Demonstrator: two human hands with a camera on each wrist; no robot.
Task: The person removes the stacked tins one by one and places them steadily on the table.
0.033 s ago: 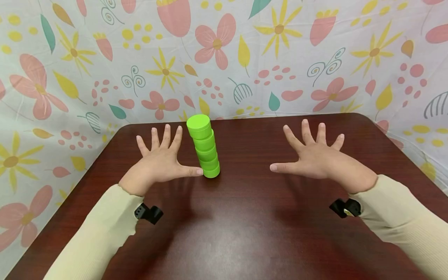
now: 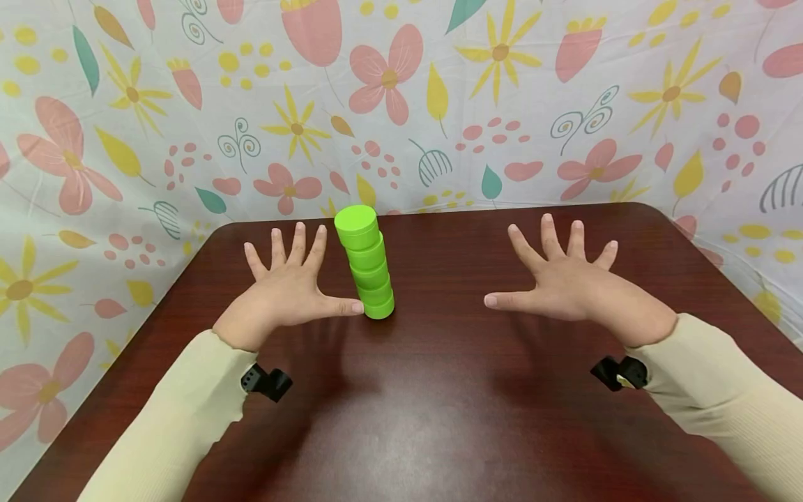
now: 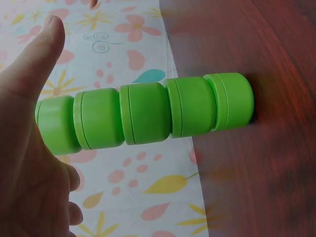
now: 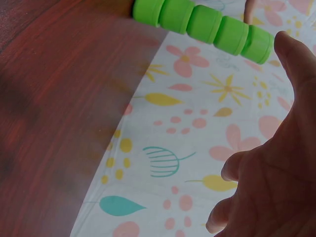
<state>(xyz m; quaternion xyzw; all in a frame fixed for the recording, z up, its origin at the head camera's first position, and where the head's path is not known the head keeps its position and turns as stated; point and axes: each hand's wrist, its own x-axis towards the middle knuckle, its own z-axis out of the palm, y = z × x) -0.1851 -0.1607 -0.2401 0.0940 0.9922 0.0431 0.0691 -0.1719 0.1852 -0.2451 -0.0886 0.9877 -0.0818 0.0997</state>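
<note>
A tower of several bright green round lidded containers [image 2: 370,268] stands on the dark table, its pieces slightly out of line with one another. Just left of it, my left hand [image 2: 285,293] is held with fingers spread and straight, and its thumb tip overlaps the bottom container in the head view. My right hand [image 2: 561,282] is well to the right of the tower, fingers also spread, holding nothing. In the left wrist view the green tower [image 3: 145,113] shows along its full height beside the palm. The right wrist view has the tower [image 4: 205,23] along its top.
The reddish-brown wooden table [image 2: 433,404] has rounded far corners. Behind it and along the sides hangs a white cloth [image 2: 401,160] printed with flowers and leaves. A black wrist camera [image 2: 266,382] sits on the left cuff and another black camera [image 2: 620,373] on the right.
</note>
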